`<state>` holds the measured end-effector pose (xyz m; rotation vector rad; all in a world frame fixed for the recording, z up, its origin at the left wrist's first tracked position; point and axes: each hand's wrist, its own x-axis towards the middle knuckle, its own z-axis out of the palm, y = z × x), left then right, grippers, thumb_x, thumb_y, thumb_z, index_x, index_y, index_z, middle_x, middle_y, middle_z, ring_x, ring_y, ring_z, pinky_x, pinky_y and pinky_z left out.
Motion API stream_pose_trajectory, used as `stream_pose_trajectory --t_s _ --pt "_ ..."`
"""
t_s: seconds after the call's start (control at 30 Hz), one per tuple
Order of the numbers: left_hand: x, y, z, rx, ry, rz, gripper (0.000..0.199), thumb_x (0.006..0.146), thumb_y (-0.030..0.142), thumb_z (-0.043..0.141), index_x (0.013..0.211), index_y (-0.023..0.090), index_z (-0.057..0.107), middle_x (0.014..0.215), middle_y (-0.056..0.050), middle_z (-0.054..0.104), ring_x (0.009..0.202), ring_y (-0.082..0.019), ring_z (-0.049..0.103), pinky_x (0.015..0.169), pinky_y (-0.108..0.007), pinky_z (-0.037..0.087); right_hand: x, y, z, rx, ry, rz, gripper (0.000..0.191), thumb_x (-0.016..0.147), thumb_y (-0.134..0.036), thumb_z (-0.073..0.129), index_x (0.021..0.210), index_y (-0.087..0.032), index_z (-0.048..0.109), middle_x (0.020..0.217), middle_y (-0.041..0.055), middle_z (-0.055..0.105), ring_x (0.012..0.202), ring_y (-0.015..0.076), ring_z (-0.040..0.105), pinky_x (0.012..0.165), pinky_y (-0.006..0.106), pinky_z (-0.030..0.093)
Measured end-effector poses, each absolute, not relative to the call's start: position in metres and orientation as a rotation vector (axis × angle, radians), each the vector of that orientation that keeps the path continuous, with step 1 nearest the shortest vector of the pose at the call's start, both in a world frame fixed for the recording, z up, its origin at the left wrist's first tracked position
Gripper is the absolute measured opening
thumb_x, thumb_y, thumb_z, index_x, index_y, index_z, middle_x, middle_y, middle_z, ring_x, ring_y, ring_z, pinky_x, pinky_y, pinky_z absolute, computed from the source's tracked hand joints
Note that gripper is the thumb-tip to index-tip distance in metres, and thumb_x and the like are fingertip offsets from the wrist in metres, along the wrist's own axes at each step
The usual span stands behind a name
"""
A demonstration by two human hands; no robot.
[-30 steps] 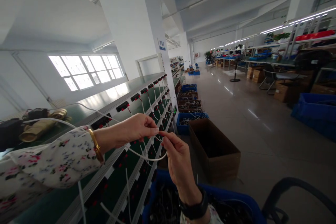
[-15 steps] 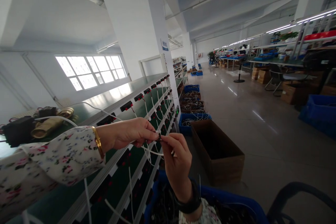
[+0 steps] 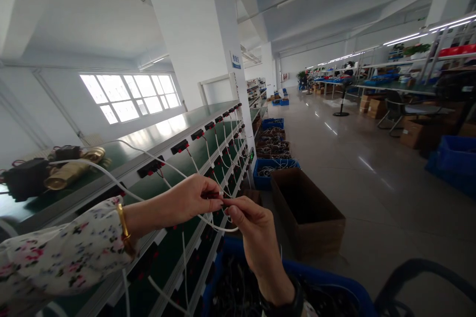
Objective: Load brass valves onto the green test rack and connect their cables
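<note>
My left hand (image 3: 189,201) reaches in from the left, thumb and fingers pinched on thin dark red wires (image 3: 212,195) with a small white connector at their end. Close against its fingertips is my right hand (image 3: 258,228), with thumb and forefinger pressed together; what lies between them is too small to make out. A white cable (image 3: 219,228) loops below both hands and passes the right fingers. Behind the hands stands a rack (image 3: 169,151) with rows of black-and-red terminal clips (image 3: 180,146), several with white cables hanging from them.
Brass valves (image 3: 70,174) with black housings lie on the green rack top at left. Below my hands is a blue bin (image 3: 334,285) full of dark parts and cables. A brown box (image 3: 308,233) stands beside it. Cable-filled bins (image 3: 277,164) line the aisle.
My left wrist has moved slightly down and left, and my right hand has turned and lowered. The dark piece at the fingertips is covered, while red wires and a white connector now show.
</note>
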<state>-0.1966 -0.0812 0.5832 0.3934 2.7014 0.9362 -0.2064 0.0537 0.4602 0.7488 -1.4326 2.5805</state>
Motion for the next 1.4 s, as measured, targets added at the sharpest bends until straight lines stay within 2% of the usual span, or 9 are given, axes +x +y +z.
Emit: stream_pose_trajectory --t_s 0.13,0.33,0.47,0.67,0.8,0.9,1.0,1.17,1.4 --pt "-0.198 -0.082 0.581 0.401 2.687 0.963 0.022 0.073 0.033 0.055 0.069 0.011 0.055 0.06 0.003 0.045 0.058 -0.01 0.039 0.055 -0.021 0.032 -0.207 0.05 0.46 0.654 -1.456 2.601 0.008 0.073 -0.028 0.068 0.079 -0.023 0.07 0.07 0.0003 0.06 0.065 0.0124 0.05 0.058 0.025 0.038" --pt "-0.195 -0.079 0.585 0.424 2.776 0.932 0.024 0.075 0.034 0.053 0.075 0.011 0.059 0.064 0.001 0.05 0.061 -0.011 0.044 0.058 -0.022 0.035 -0.206 0.047 0.464 0.53 -1.568 2.151 0.004 0.077 -0.025 0.063 0.074 -0.022 0.065 0.069 -0.0004 0.05 0.063 0.012 0.046 0.055 0.024 0.036" --pt "-0.188 -0.082 0.59 0.335 2.792 1.007 0.038 0.084 0.043 0.041 0.076 0.012 0.062 0.064 -0.001 0.055 0.054 -0.01 0.042 0.053 -0.022 0.033 -0.206 0.051 0.465 0.509 -1.564 2.324 0.01 0.078 -0.029 0.061 0.074 -0.02 0.062 0.067 -0.0014 0.048 0.059 0.0111 0.042 0.053 0.024 0.034" --pt "-0.178 -0.092 0.585 0.191 2.669 1.172 0.033 0.085 0.042 0.043 0.099 0.014 0.055 0.063 0.0 0.061 0.049 -0.009 0.04 0.046 -0.021 0.028 -0.208 0.048 0.467 0.586 -1.405 2.588 0.012 0.075 -0.031 0.066 0.079 -0.019 0.065 0.068 -0.0019 0.05 0.06 0.0093 0.041 0.054 0.022 0.033" --pt "-0.177 -0.093 0.581 0.283 2.62 1.229 0.025 0.085 0.039 0.047 0.087 0.014 0.051 0.066 -0.001 0.064 0.051 -0.008 0.046 0.048 -0.02 0.032 -0.205 0.043 0.476 0.592 -1.389 2.622 0.011 0.074 -0.029 0.067 0.076 -0.018 0.064 0.066 -0.0018 0.056 0.061 0.0089 0.048 0.055 0.02 0.038" --pt "-0.177 -0.091 0.582 0.368 2.589 1.3 0.019 0.081 0.031 0.053 0.08 0.012 0.054 0.073 -0.002 0.063 0.068 -0.011 0.056 0.062 -0.022 0.042 -0.199 0.043 0.483 0.614 -1.374 2.688 0.013 0.077 -0.029 0.063 0.075 -0.017 0.062 0.066 0.0002 0.062 0.061 0.0105 0.055 0.058 0.021 0.044" --pt "-0.177 -0.089 0.584 0.373 2.62 1.347 0.015 0.078 0.026 0.056 0.079 0.011 0.057 0.075 -0.002 0.061 0.075 -0.012 0.057 0.071 -0.024 0.044 -0.194 0.044 0.488 0.61 -1.35 2.7 0.013 0.078 -0.028 0.062 0.075 -0.016 0.062 0.071 0.003 0.067 0.066 0.0128 0.061 0.065 0.024 0.049" --pt "-0.177 -0.089 0.583 0.379 2.733 1.278 0.014 0.076 0.025 0.057 0.077 0.011 0.059 0.071 0.0 0.058 0.068 -0.01 0.053 0.064 -0.021 0.043 -0.191 0.043 0.49 0.515 -1.458 2.571 0.011 0.076 -0.026 0.062 0.076 -0.016 0.064 0.078 0.0056 0.069 0.072 0.0164 0.064 0.068 0.027 0.051" --pt "-0.178 -0.093 0.579 0.437 2.783 1.228 0.017 0.077 0.028 0.057 0.077 0.012 0.061 0.07 0.0 0.059 0.066 -0.01 0.052 0.062 -0.02 0.042 -0.188 0.039 0.491 0.491 -1.506 2.436 0.008 0.074 -0.023 0.061 0.073 -0.016 0.065 0.073 0.0035 0.068 0.068 0.0145 0.063 0.064 0.024 0.051"
